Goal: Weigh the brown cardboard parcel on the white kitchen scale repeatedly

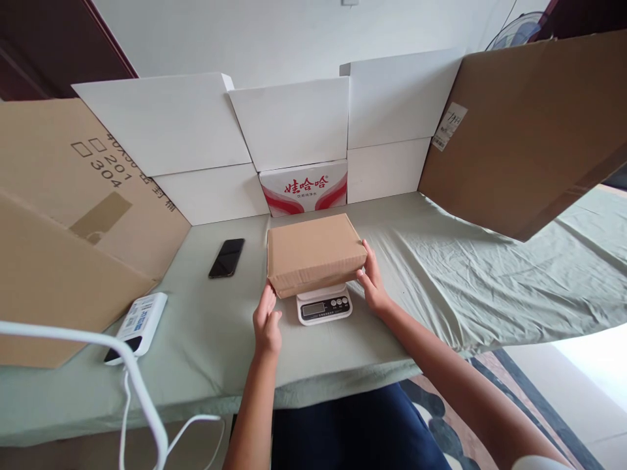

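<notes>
The left hand (267,321) is reaching open-palmed, fingertips touching the near left corner of the cardboard box (313,251), which is sitting on the white scale (324,305) on the green cloth (220,339). The right hand (373,281) is pressing flat against the box's right side.

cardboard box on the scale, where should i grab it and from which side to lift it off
Take the cardboard box by its two short ends, one hand from the left and one from the right. It lies flat on the small scale and overhangs it, so both ends are free. The left hand and right hand are already at those ends. A level two-handed grip probably keeps it from tipping.
</notes>
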Motion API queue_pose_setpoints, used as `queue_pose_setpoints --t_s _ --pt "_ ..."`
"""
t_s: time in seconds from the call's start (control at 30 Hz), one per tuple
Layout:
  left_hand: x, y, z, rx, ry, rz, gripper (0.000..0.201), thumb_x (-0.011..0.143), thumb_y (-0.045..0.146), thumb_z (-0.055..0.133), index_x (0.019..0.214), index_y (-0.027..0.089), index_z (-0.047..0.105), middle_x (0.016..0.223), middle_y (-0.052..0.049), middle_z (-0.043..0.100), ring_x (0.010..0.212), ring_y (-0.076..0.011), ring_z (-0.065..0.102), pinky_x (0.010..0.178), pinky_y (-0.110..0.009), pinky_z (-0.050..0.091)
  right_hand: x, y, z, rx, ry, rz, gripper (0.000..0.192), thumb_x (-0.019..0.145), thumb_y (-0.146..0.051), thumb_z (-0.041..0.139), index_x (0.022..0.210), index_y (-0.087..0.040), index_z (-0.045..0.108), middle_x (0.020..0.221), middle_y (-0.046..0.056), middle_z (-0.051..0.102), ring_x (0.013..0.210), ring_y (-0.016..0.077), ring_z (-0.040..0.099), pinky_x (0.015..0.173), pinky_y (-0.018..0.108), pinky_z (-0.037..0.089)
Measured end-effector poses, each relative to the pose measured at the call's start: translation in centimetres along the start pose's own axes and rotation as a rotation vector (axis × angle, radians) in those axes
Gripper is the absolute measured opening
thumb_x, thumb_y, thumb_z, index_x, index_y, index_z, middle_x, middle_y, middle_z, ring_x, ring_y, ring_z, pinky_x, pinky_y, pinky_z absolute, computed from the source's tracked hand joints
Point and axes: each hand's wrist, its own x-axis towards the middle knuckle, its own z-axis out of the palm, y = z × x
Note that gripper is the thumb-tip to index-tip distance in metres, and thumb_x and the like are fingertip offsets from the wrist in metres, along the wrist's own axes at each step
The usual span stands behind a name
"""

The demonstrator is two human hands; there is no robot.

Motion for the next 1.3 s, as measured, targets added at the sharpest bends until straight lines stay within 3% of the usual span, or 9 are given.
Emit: queue_pose_setpoints --t_s 0.6,0.93,1.3 --pt "-0.6 -1.1 -0.1 -0.017 0.027 0.047 0.079 0.071 0.022 0.055 0.150 0.016 0.055 0.152 -0.013 0.055 0.146 -0.0346 0.044 0.122 -0.048 0.034 -0.4 -0.2 0.2 0.006 0.043 -0.022 0.069 0.100 -0.062 0.041 0.159 -0.030 0.028 0.154 0.012 0.040 0.141 0.0328 0.043 0.112 0.052 0.044" --pt "-0.7 -0.1 0.0 -0.017 0.017 0.085 0.079 0.075 0.020 0.052 0.154 0.021 0.050 0.161 -0.007 0.045 0.151 -0.0315 0.037 0.124 -0.044 0.031 -0.5 -0.2 0.1 -0.053 0.139 -0.036 0.069 0.099 -0.063 0.036 0.161 -0.034 0.024 0.149 0.012 0.044 0.134 0.0338 0.047 0.107 0.057 0.045" --pt "-0.7 -0.1 0.0 -0.041 0.021 0.082 0.080 0.073 0.018 0.051 0.153 0.019 0.051 0.158 -0.008 0.049 0.150 -0.0314 0.039 0.124 -0.044 0.031 -0.5 -0.5 0.1 -0.042 0.147 -0.050 0.067 0.100 -0.064 0.036 0.159 -0.034 0.030 0.147 0.011 0.046 0.131 0.0330 0.049 0.107 0.057 0.045"
